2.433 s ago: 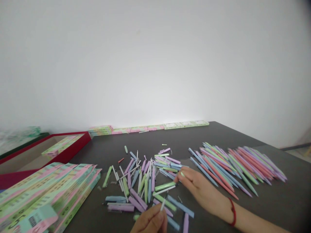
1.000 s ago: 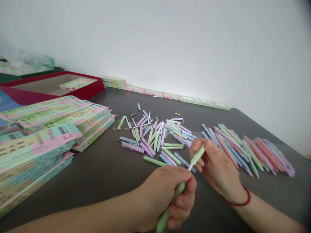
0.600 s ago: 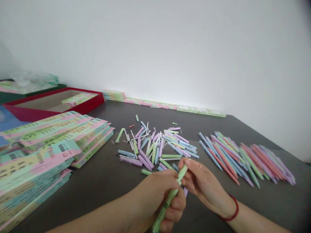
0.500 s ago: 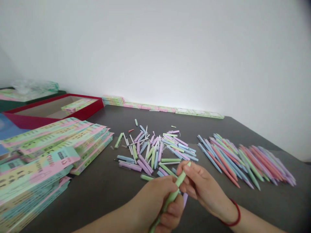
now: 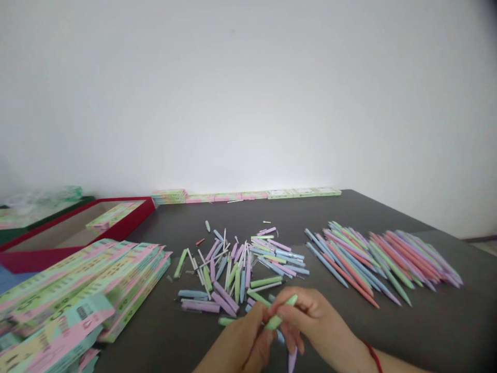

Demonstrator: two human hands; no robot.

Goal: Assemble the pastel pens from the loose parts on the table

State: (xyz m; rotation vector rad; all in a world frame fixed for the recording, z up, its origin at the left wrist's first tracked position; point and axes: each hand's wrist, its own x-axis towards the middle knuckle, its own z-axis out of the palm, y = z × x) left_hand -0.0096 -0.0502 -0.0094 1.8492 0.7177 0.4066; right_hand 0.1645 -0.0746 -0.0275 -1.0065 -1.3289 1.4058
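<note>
A light green pen (image 5: 280,312) is held between both hands low in the middle of the view. My left hand (image 5: 240,344) grips its lower end with closed fingers. My right hand (image 5: 314,324), with a red band at the wrist, pinches the upper part. Just beyond the hands lies a loose heap of pastel pen parts (image 5: 238,264): barrels, caps and white refills. To the right is a row of assembled pens (image 5: 382,259) in blue, pink, green and purple.
A dark table (image 5: 446,321) carries everything. Stacks of pink and green flat boxes (image 5: 77,295) fill the left front. A red tray (image 5: 128,228) with one box stands at the back left. More boxes (image 5: 248,196) line the far edge by the white wall.
My right hand took a green part from the heap and both hands pushed it together with the green barrel. The view has tilted up, so the hands sit lower now.
</note>
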